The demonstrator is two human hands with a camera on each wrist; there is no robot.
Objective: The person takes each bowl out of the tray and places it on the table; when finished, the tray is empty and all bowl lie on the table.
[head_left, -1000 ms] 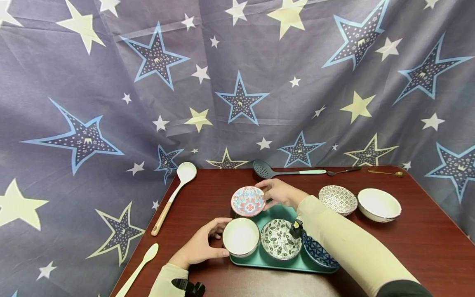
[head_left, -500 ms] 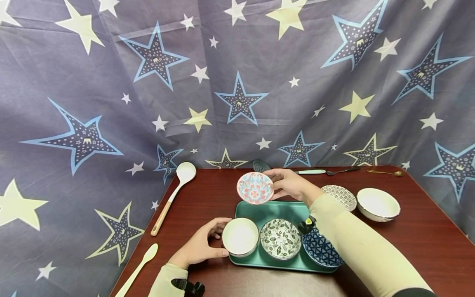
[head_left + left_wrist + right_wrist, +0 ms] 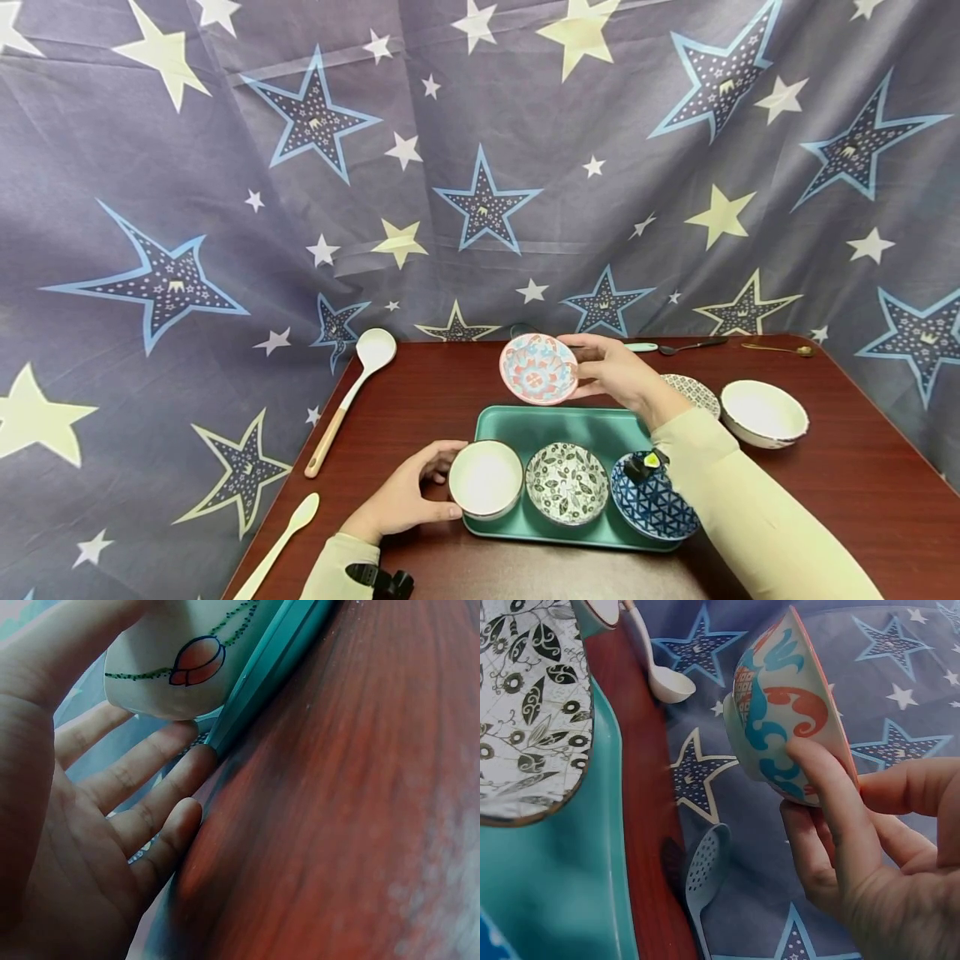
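Note:
My right hand (image 3: 611, 371) pinches a small bowl with a red and blue pattern (image 3: 536, 369) by its rim. In the right wrist view the bowl (image 3: 780, 712) is tilted, thumb and fingers on either side of its edge. It is held up beyond the back edge of a green tray (image 3: 517, 421). My left hand (image 3: 420, 487) stays at the left side of a white bowl (image 3: 486, 477) on the tray, its fingers loosely spread. The left wrist view shows a tulip on this white bowl (image 3: 180, 645), with fingertips right at its base.
A leaf-patterned bowl (image 3: 567, 483) and a blue patterned bowl (image 3: 652, 504) sit on the tray. Right of it stand a lattice-patterned bowl (image 3: 697, 393) and another white bowl (image 3: 765, 412). A ladle (image 3: 375, 348) and a cream spoon (image 3: 300, 512) lie left; a skimmer (image 3: 709, 862) lies behind.
My right hand has lifted the red and blue bowl from the back left of the tray and carried it up and to the right. The left hand has stayed in place.

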